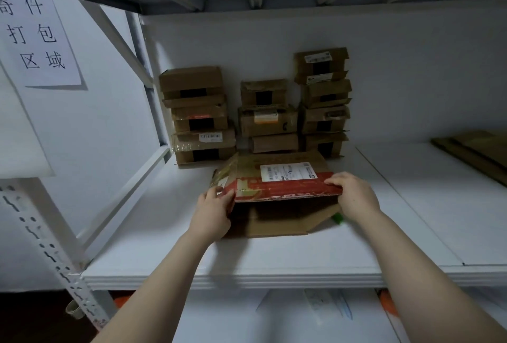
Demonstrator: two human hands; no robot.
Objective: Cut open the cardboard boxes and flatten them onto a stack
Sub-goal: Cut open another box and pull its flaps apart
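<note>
Reaching forward from the bottom of the frame, two bare forearms stretch over the white shelf (pixel 274 260) and meet at an opened cardboard box (pixel 279 181) lying in the middle of the frame. The left hand (pixel 212 212) comes in from the lower left with its wrist bent slightly inward. Its grip is clamped on the box's near left corner, the fingers curled against the red-printed edge. The right hand (pixel 354 196) comes from the lower right, back of the hand upward. Its grip is closed on the near right corner of the same panel, with the fingers laid over the top; the thumb is hidden.

The held panel is raised off the shelf at its near edge and carries a white shipping label (pixel 288 171). Below it a plain brown flap (pixel 277 222) lies flat on the shelf. A small green object (pixel 338 218), too hidden to identify, shows just beside the right wrist.

Behind the box, against the back wall, stand three stacks of closed cardboard parcels (pixel 267 118). Flattened cardboard (pixel 477 150) lies at the right edge of the frame, well apart from the hands. A paper sign (pixel 38 38) with handwritten characters hangs in the upper left.
</note>
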